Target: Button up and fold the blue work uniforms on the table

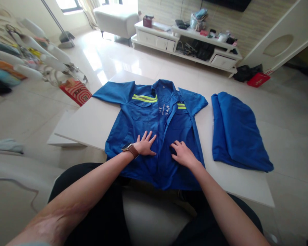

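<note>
A blue short-sleeved work shirt (141, 116) with yellow-and-grey reflective strips lies front up on the white table (84, 123), collar away from me, its front parted near the collar. My left hand (145, 145), below a wrist with a brown-strapped watch (130, 149), rests on the shirt's left front panel with fingers spread. On the right front panel lies my right hand (182, 153), its fingers bent but apart, touching the fabric. A folded blue cloth (236, 133) sits on the table to the right of the shirt.
Beyond the table, a white TV cabinet (154, 39) holds many small items. A red paper bag (78, 93) and several white thread cones (36, 44) stand at the left. A red bag (258, 79) lies on the floor at the right. My black-clad legs are under the near edge.
</note>
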`<action>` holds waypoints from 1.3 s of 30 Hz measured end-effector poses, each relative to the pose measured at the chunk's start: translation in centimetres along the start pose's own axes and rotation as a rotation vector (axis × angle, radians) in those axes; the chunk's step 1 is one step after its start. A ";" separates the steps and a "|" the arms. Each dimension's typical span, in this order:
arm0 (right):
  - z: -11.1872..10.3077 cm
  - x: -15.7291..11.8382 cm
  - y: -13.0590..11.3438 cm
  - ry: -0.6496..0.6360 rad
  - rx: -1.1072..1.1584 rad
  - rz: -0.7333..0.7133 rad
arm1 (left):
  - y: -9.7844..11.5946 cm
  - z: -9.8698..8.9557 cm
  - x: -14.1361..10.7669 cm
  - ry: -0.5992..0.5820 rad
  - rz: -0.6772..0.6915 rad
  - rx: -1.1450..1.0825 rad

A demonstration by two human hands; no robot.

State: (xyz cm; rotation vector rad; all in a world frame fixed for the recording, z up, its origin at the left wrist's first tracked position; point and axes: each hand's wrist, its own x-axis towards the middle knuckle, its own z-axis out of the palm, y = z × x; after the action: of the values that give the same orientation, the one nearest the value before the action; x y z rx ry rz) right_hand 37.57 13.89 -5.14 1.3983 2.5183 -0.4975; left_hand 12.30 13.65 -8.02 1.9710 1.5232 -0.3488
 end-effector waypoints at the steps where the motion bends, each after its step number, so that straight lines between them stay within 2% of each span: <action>1: 0.0 -0.2 0.1 -0.010 -0.015 0.009 | -0.1 -0.1 -0.4 -0.024 0.024 -0.008; 4: -0.1 -0.6 0.6 -0.052 -0.034 0.018 | -0.8 -0.9 -1.5 -0.069 0.105 -0.050; 6: -0.4 -0.9 1.0 -0.077 -0.032 0.021 | -2.0 -1.8 -2.1 0.000 0.103 -0.081; 10: -0.7 -1.8 0.7 -0.084 -0.047 0.026 | -5.0 -2.5 -2.8 0.285 -0.138 -0.004; 13: -0.6 -3.0 0.3 -0.075 -0.064 0.025 | -5.8 -2.1 -3.4 0.241 -0.234 0.057; 16: -0.1 -4.3 0.3 -0.131 -0.010 0.032 | -5.0 -2.2 -4.5 0.125 -0.207 0.076; 19: 0.4 -5.2 0.7 -0.254 0.095 0.030 | -3.2 -3.0 -5.5 0.045 -0.230 0.106; 22: 0.5 -5.4 1.2 -0.317 0.185 0.023 | -1.1 -3.6 -5.1 0.138 -0.269 0.155; 24: 0.2 -5.1 1.4 -0.215 0.205 0.065 | 0.5 -3.7 -3.8 0.221 -0.215 0.146; 26: -0.4 -4.3 1.5 -0.028 0.257 0.114 | 2.2 -3.8 -1.8 0.272 -0.147 0.093; 28: -0.9 -3.2 1.6 0.137 0.394 0.147 | 3.6 -3.8 0.5 0.318 -0.125 0.023; 30: -1.2 -1.6 1.7 0.231 0.554 0.184 | 4.6 -3.9 2.6 0.381 -0.125 -0.028; 32: -1.2 0.3 1.8 0.248 0.662 0.215 | 5.1 -3.9 4.1 0.420 -0.114 -0.032; 34: -0.8 2.3 1.8 0.226 0.746 0.218 | 5.1 -3.7 4.9 0.409 -0.096 -0.025; 36: -0.3 4.2 1.6 0.213 0.843 0.225 | 5.0 -3.4 4.9 0.380 -0.076 -0.026; 39: 0.3 6.6 0.8 0.258 0.932 0.334 | 4.8 -2.9 4.4 0.341 -0.029 -0.018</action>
State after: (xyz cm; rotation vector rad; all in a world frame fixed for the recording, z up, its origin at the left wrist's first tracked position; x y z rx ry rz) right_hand 34.85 19.29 -7.90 2.2390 2.1948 -1.6340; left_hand 17.71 18.18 -6.68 2.0731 1.7564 -0.0069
